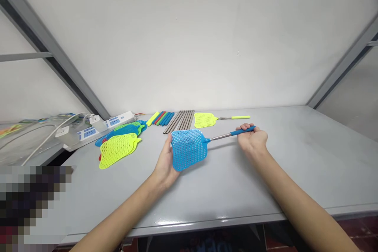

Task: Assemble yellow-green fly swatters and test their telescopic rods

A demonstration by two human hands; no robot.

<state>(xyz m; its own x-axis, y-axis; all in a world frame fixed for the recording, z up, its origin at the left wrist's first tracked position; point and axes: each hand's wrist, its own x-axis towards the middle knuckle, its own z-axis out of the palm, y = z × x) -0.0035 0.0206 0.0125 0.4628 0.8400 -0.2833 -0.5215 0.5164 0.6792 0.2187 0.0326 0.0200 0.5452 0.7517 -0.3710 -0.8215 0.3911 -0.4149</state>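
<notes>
Blue swatter (189, 150), one, across two hands (254, 141).

The mesh head of the blue fly swatter (189, 150) hides most of the left hand's (164, 165) fingers; the right hand (253, 138) covers part of its handle. Left of that swatter, yellow-green swatter heads (118, 150) mostly cover a red one (100, 157). Farther left, the power strip's (126, 117) markings are too small to read and clear plastic (29, 141) runs off the edge. Nearer than the swatter, pixelation blots out the lower-left corner, and both forearms are cut off below.
</notes>
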